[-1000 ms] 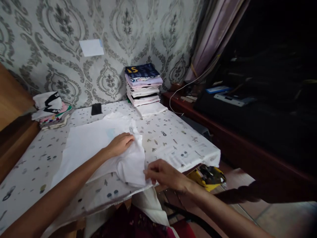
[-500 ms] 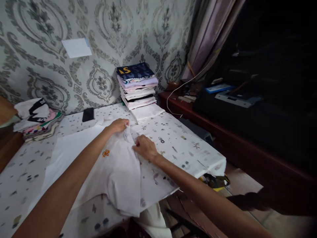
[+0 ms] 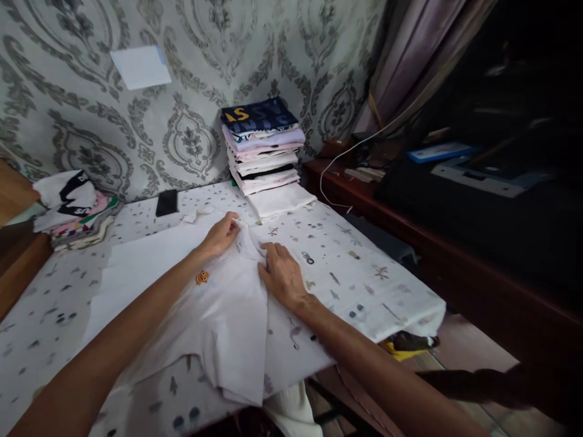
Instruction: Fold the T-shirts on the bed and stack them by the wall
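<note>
Your left hand (image 3: 222, 235) and right hand (image 3: 283, 276) pinch the white shirt (image 3: 228, 297) beside its collar (image 3: 248, 244), which points right; its long axis runs left-right along the table (image 3: 330, 249).

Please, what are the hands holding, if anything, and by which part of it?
The shirt: the left hand holds it by the neckline's far side. The right hand is at the near side; its grip cannot be clearly told.

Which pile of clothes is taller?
The pile right of the black phone, with a dark blue garment on top. It rises higher than the other pile, left of the phone, topped by a white-and-black garment.
</note>
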Motion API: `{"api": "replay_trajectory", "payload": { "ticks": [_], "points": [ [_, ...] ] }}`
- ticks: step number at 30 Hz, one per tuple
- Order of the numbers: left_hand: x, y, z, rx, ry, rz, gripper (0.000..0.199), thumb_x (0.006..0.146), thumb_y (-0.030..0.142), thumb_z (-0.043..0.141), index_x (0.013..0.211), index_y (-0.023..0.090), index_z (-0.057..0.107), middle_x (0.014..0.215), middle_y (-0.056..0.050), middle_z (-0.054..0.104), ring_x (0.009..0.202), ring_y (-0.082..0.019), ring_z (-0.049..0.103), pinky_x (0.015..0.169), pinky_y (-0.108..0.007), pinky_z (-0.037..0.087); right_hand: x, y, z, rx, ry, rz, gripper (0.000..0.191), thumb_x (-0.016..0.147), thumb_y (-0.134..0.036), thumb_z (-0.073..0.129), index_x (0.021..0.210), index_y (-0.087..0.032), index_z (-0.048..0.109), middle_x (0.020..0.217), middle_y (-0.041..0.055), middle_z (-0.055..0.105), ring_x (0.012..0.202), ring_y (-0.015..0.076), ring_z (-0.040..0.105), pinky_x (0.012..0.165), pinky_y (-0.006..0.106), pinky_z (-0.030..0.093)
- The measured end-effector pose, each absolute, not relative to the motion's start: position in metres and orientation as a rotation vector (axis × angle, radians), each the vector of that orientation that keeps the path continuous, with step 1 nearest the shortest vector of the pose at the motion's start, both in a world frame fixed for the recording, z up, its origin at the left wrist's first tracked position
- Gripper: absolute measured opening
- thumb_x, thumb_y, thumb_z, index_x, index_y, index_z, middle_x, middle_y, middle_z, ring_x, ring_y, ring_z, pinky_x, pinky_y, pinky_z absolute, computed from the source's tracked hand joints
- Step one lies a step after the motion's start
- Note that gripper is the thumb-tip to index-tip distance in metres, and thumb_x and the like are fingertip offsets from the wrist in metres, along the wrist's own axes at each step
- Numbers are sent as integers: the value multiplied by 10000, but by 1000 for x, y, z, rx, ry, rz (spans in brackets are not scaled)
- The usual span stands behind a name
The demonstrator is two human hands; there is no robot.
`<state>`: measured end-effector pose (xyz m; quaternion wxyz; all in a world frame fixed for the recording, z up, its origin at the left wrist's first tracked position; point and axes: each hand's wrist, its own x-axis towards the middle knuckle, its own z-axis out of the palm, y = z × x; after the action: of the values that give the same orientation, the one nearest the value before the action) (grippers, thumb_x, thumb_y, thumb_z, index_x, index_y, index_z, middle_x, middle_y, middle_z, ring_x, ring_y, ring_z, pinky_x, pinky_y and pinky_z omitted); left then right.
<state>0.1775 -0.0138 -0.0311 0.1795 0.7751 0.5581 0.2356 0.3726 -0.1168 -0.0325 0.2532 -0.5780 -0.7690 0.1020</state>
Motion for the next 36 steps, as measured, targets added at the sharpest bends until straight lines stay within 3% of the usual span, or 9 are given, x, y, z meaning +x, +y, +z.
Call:
{"api": "replay_trajectory", "payload": {
  "ticks": [2,5,9,19,26,31,36],
  "points": [
    [175,-36,-36,2270,1521,698,406,933,308,473,1325,202,457,1273,-118,621,1170,-233,593,994,-385,466,375,-117,-35,-1448,-2144,160,340,872,-144,524,1206,-144,585,1142,144,637,1073,286,563,929,401,459],
    [167,-77,-44,2397,1556,547,525,977,416,418,1442,174,384,1520,-168,445,1423,-279,390,1167,-487,295,376,-118,-40,-1155,-2274,64,339,919,-236,526,1237,-141,597,1295,173,600,1191,313,537,993,457,446],
    [136,-118,-49,2375,1743,258,632,1006,526,294,1527,168,289,1636,-156,265,1532,-251,173,1223,-517,143,375,-117,-51,-890,-2465,55,360,968,-304,487,1257,-124,604,1404,193,560,1327,319,494,1092,521,390],
    [-19,-168,-39,1781,2540,13,706,997,518,212,1547,80,277,1646,-174,197,1536,-278,145,1211,-516,184,375,-114,-60,-921,-2534,144,435,993,-422,445,1297,-159,613,1440,179,551,1373,327,480,1107,581,399],
    [-32,-166,-31,1680,2644,-74,756,985,539,192,1557,48,246,1652,-185,154,1538,-311,121,1198,-583,181,373,-113,-61,-936,-2520,174,430,983,-437,459,1285,-180,626,1432,169,562,1363,312,494,1111,561,405],
    [-18,-138,-38,1988,2404,62,735,986,535,213,1562,79,240,1652,-165,189,1535,-267,155,1211,-466,205,373,-112,-61,-931,-2522,182,428,982,-440,464,1289,-189,626,1431,158,564,1356,309,499,1103,554,415],
    [-33,-131,-39,1916,2431,-6,693,993,510,186,1541,98,292,1647,-151,226,1529,-272,181,1197,-505,214,375,-113,-60,-957,-2536,207,437,980,-429,471,1291,-163,627,1442,172,548,1366,314,484,1121,546,400]
  ]
}}
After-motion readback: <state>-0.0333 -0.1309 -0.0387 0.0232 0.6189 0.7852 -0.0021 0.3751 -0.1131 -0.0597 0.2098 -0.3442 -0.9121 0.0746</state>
